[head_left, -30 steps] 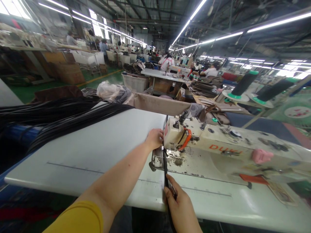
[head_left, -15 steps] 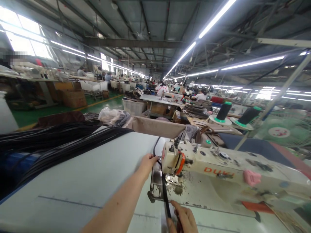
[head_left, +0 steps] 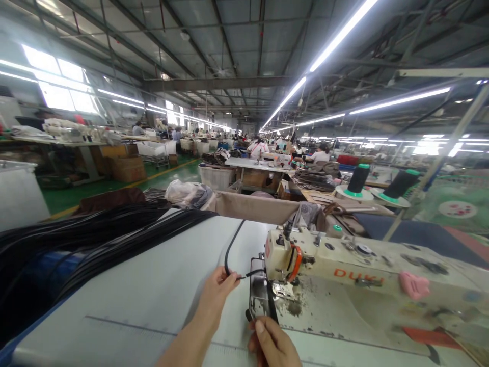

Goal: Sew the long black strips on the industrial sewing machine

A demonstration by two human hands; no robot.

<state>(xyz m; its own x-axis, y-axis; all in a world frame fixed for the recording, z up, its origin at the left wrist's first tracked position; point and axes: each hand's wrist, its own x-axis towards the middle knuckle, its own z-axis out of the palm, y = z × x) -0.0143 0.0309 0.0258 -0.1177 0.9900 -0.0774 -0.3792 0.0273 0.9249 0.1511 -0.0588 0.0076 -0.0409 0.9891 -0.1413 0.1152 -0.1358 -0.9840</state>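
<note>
A narrow black strap (head_left: 230,248) curves over the white table and runs down to my left hand (head_left: 217,288). The fingers of that hand are pinched on the strap, left of the sewing machine (head_left: 344,275); a short dark end sticks out towards the machine's metal plate (head_left: 259,290). My right hand (head_left: 275,342) is closed at the front edge of that plate. A black strip (head_left: 272,304) passes beside the presser foot (head_left: 283,291) and down into its fingers. The fingertips of my right hand are partly hidden.
A thick bundle of black straps (head_left: 126,242) lies along the left of the table (head_left: 171,285). Two black thread cones (head_left: 359,179) stand behind the machine, near a green fan (head_left: 456,209). A fabric-lined bin (head_left: 255,206) sits behind the table. Other people work farther back.
My left hand has moved left, away from the machine head, drawing the strap along. My right hand has shifted slightly up and left, towards the plate's edge. The view has turned slightly left.
</note>
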